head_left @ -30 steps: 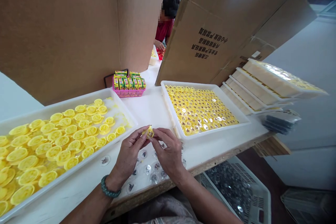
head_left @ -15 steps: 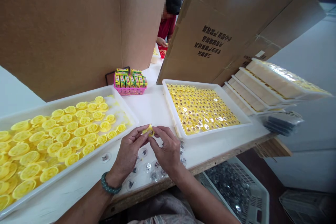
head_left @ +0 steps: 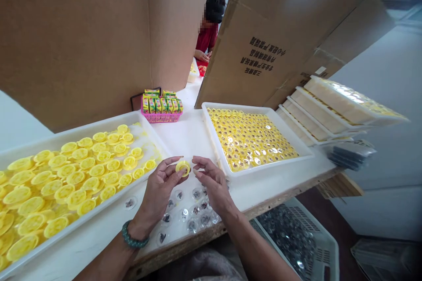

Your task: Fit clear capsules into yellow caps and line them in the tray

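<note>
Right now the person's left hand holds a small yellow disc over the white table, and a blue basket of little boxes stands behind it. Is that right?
Not quite. In the head view the basket is pink, not blue. The rest stands: the left hand holds the small yellow disc over the white table, with the little boxes behind.

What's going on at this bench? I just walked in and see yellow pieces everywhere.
A person holds one small yellow disc in the fingertips of the left hand, with the right hand open just beside it. Small clear caps lie on the table below the hands. A white tray of loose yellow discs sits to the left, a tightly packed tray to the right. Another person works farther back.
</note>
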Available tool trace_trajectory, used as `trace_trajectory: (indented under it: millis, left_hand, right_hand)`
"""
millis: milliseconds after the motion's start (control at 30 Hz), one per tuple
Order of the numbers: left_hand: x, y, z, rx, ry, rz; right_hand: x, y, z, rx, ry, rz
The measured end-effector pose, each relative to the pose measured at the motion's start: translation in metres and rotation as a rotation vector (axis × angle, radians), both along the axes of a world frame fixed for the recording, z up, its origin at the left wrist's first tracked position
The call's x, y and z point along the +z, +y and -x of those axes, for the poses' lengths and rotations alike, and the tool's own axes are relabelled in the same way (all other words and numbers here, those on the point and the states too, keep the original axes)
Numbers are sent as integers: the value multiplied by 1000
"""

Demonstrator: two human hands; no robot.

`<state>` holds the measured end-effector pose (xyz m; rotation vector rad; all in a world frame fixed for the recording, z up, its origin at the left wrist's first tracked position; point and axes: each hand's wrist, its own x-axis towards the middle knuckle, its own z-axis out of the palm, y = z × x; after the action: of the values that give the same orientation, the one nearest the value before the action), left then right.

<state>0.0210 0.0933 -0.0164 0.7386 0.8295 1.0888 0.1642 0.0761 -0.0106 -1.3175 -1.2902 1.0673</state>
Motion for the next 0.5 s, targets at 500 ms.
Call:
trace_trajectory:
  millis: [500]
  left_hand:
    - [-17, 7, 6, -183, 194, -9]
  right_hand:
    - [10, 12, 0, 45, -326, 34]
